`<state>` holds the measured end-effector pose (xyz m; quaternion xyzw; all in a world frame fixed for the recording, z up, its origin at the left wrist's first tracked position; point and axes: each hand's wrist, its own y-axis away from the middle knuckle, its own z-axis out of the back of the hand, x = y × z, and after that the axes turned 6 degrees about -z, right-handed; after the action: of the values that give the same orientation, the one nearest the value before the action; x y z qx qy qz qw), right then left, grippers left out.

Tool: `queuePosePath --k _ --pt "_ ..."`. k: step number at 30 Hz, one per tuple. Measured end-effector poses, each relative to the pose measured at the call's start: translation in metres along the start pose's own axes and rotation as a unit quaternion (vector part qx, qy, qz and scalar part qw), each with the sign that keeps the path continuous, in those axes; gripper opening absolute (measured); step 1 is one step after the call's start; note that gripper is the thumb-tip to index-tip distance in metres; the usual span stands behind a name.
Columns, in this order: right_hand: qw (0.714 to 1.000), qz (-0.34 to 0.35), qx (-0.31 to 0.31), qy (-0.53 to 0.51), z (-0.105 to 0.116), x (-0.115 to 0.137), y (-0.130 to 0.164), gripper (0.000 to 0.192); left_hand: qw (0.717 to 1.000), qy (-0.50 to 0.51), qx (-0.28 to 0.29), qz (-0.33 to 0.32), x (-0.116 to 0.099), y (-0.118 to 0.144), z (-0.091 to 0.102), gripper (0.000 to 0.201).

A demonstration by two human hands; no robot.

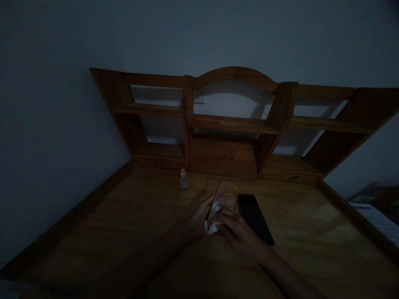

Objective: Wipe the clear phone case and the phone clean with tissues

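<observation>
A clear phone case (pixel 227 192) lies on the wooden desk (pixel 131 216) in dim light. My left hand (pixel 202 215) grips the case by its near left edge. My right hand (pixel 235 230) presses a small white cloth (pixel 212 219) onto the near end of the case. Just right of the case, a black phone (pixel 254 218) lies flat with its dark screen up, touching or nearly touching the case. A small pale bottle (pixel 184 179) stands upright to the far left of my hands.
A wooden shelf unit (pixel 232 124) with open compartments stands at the desk's back against a pale wall. A thin cable (pixel 225 158) hangs in front of its middle panel. Raised wooden rims run along the desk's left and right sides. A striped surface (pixel 374 216) shows at the far right.
</observation>
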<state>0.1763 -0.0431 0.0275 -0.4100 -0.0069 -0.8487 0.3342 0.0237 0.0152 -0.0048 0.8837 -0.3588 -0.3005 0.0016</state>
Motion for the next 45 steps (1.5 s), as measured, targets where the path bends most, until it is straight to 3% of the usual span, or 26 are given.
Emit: queuePosePath --k 4,9,18,24,29,36,45 --pt "0.999 0.0 -0.011 0.04 0.001 0.01 0.0 0.022 0.999 0.026 -0.014 0.014 -0.001 0.003 -0.003 0.052" --pt "0.999 -0.006 -0.013 0.052 0.001 0.017 0.001 0.014 0.999 0.028 0.013 0.018 0.0 0.002 0.003 0.057" --pt "0.997 -0.02 -0.015 0.073 0.001 0.016 0.003 0.004 1.0 0.004 0.024 0.019 -0.003 0.004 0.002 0.065" --pt "0.994 -0.027 -0.03 0.098 -0.004 0.006 0.002 0.007 1.0 -0.008 0.019 0.007 0.0 -0.001 0.012 0.063" --pt "0.993 -0.008 -0.027 0.119 -0.001 0.009 0.002 0.013 1.0 -0.004 0.007 0.005 0.0 0.002 0.007 0.062" --pt "0.98 0.061 -0.008 0.191 0.004 -0.001 0.002 0.028 0.995 0.058 -0.022 -0.082 -0.01 0.004 0.004 0.065" --pt "0.972 0.039 -0.026 0.228 -0.002 -0.016 0.0 0.021 0.989 0.061 -0.069 -0.113 -0.016 0.005 0.001 0.065"
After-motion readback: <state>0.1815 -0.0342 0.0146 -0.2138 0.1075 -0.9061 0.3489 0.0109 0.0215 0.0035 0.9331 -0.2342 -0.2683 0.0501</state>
